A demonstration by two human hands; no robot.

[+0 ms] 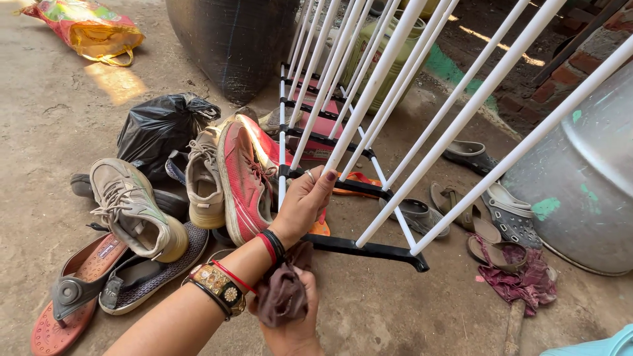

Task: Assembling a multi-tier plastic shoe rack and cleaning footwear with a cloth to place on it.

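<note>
Gripping a white rack rod (343, 142) at frame centre, my left hand (304, 201) steadies the rack while my right hand (293, 316), lower centre, clutches a maroon cloth (285, 290); wiping likely needs the cloth lifted onto that rod.

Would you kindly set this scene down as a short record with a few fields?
Setting: dusty concrete floor
Left hand: grips a white rod of the tilted shoe rack, which has a black frame
Right hand: holds a crumpled dark brown cloth
Left of the rack: heap of footwear, with a red sneaker, beige sneakers and a black plastic bag
Right of the rack: grey sandals, maroon rag, large metal tub
</note>
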